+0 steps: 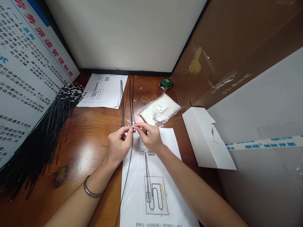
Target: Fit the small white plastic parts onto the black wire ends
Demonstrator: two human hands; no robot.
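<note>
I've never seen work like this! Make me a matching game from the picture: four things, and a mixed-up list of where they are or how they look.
Things
1. Tape measure
2. Bag of white pieces
3. Metal bangle
4. Long black wire

Places and looks
A. Worn on the left arm
B. Runs from the left hand toward the picture's bottom edge
C. Green casing
D. Transparent, with a printed label

Pairs: 1-C, 2-D, 3-A, 4-B
</note>
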